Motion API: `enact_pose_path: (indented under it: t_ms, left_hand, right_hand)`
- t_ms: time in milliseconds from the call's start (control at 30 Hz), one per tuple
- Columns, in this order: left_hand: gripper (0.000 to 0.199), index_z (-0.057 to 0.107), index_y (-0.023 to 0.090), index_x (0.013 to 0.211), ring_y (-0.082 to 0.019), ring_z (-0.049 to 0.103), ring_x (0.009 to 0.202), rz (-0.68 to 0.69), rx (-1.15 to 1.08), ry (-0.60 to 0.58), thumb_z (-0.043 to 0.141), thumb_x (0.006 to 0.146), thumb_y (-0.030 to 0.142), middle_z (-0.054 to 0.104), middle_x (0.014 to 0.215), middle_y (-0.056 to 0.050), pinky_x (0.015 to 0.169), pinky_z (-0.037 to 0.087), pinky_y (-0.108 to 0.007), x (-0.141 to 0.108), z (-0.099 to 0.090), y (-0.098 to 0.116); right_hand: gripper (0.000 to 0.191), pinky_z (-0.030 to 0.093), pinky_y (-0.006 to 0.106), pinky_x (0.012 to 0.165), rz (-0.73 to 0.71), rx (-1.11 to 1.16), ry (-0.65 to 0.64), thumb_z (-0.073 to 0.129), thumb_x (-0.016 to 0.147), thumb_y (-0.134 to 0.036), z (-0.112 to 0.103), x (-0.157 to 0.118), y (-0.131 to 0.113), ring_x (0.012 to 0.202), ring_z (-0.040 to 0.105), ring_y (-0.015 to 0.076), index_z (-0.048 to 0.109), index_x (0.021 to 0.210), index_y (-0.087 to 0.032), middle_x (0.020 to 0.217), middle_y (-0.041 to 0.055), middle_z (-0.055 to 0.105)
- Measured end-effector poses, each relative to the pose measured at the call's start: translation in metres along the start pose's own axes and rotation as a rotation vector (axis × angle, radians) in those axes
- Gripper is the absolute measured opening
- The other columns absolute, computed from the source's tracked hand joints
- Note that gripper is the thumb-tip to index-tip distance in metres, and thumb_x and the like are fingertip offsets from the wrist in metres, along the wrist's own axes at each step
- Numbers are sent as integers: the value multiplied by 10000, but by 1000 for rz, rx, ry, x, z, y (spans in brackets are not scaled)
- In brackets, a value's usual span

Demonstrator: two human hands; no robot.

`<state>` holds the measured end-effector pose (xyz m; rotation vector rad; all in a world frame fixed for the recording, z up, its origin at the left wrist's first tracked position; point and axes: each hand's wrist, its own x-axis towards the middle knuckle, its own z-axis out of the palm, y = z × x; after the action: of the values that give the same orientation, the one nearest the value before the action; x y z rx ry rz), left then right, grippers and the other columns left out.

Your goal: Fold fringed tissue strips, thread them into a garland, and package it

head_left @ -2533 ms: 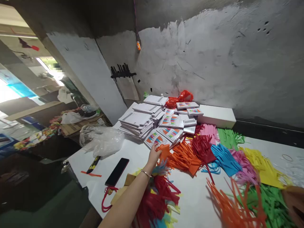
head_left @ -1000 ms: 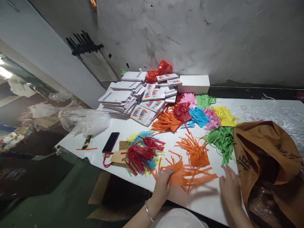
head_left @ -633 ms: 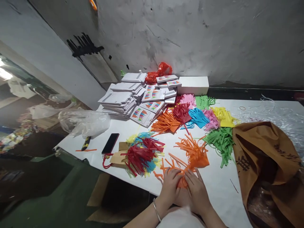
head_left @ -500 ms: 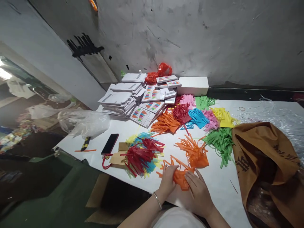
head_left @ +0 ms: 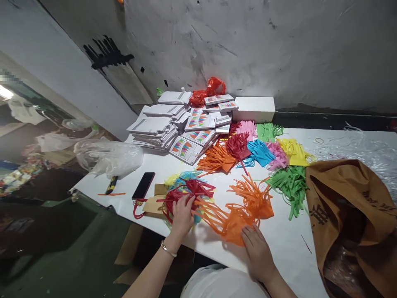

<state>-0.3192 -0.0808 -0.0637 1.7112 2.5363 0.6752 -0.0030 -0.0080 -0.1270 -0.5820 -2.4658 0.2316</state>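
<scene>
An orange fringe tassel (head_left: 234,227), cut into strips on one side and solid on the other, is stretched between my hands. My left hand (head_left: 182,213) is closed at the loose ends of its strips, above a red fringe tassel (head_left: 173,200). On the solid right-hand edge, my right hand (head_left: 257,248) pinches the material between thumb and fingers. A second orange fringe tassel (head_left: 252,196) lies just behind, close to the held one. Under the red tassel are blue and yellow strips and a piece of brown card (head_left: 153,205).
Stacks of white packets (head_left: 151,125) and printed packs (head_left: 186,149) stand at the back. Several coloured tassels, including a green one (head_left: 290,186), lie to the right beside a brown cloth bag (head_left: 335,182). At the left are a phone (head_left: 143,185), a cutter knife (head_left: 111,185) and a plastic bag (head_left: 108,157).
My left hand has moved left and slightly up, drawing the orange strips out straight over the red tassel. My right hand stays at the tassel's solid end, slightly further right.
</scene>
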Motion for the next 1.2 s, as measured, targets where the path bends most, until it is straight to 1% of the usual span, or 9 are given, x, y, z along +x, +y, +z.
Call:
enact_pose_path:
  t_ms: [67, 167, 300, 400, 500, 667, 900, 1067, 1200]
  left_hand:
    - [634, 560, 184, 1268, -333, 433, 1286, 95, 14, -30, 451, 667, 14, 524, 1349, -143, 1104, 259, -623, -22, 1, 16]
    - [685, 477, 225, 1356, -277, 405, 1327, 365, -133, -275, 469, 697, 41, 498, 1401, -106, 1125, 307, -541, -58, 21, 56]
    - [728, 402, 159, 1416, -274, 403, 1341, 315, -134, -427, 496, 703, 51, 501, 1417, -128, 1145, 277, -563, -81, 65, 88]
    - [584, 506, 157, 1325, -249, 517, 1243, 248, -123, -392, 446, 761, 18, 600, 1313, -120, 1128, 295, -574, -81, 85, 81]
    - [489, 532, 184, 1297, -226, 547, 1212, 339, -160, -346, 422, 845, 33, 632, 1284, -90, 1139, 280, -567, -82, 87, 66]
    - [458, 502, 196, 1330, -202, 522, 1259, 448, -120, -314, 389, 911, 49, 613, 1325, -80, 1156, 270, -535, -91, 82, 56]
    - [663, 372, 248, 1448, -201, 355, 1404, 433, 46, -375, 364, 847, -32, 460, 1481, -42, 1189, 189, -515, -95, 90, 51]
    - [680, 362, 239, 1458, -224, 304, 1429, 457, 70, -458, 390, 832, -24, 390, 1524, -45, 1184, 196, -498, -96, 103, 57]
    - [550, 390, 207, 1442, -253, 302, 1428, 473, 69, -500, 416, 908, 80, 355, 1542, -70, 1170, 229, -485, -98, 112, 69]
  right_hand:
    - [400, 444, 487, 1032, 34, 17, -3, 401, 840, -25, 18, 2, -8, 1129, 599, 249, 639, 1149, -114, 1132, 128, 689]
    - [376, 434, 475, 1031, 76, 40, -2, 412, 838, -35, 37, 3, -17, 1087, 613, 244, 647, 1120, -114, 1091, 127, 700]
    - [394, 396, 450, 1061, 52, 86, -35, 420, 838, -63, 46, 5, -24, 1088, 606, 214, 623, 1164, -155, 1104, 88, 700]
    - [531, 359, 466, 1078, 90, 90, -49, 408, 785, -27, 47, 9, -22, 1217, 527, 230, 534, 1290, -130, 1253, 111, 629]
    - [659, 347, 477, 1064, 148, 85, -56, 369, 744, 12, 52, 16, -13, 1302, 444, 237, 396, 1395, -87, 1366, 146, 535]
    - [642, 385, 418, 917, 195, 73, -78, 385, 716, 9, 56, 23, 9, 912, 612, 207, 455, 1337, -135, 983, 72, 684]
    - [440, 282, 441, 956, 302, -71, -97, 427, 706, -6, 8, 2, 47, 932, 583, 225, 626, 1057, -183, 946, 67, 670]
    - [346, 290, 492, 962, 374, -231, -115, 460, 755, -62, -42, -46, 89, 899, 595, 242, 628, 1028, -189, 927, 64, 675]
    - [320, 353, 560, 910, 476, -360, -78, 444, 832, -115, -58, -74, 98, 943, 592, 311, 615, 1102, -128, 1046, 159, 651]
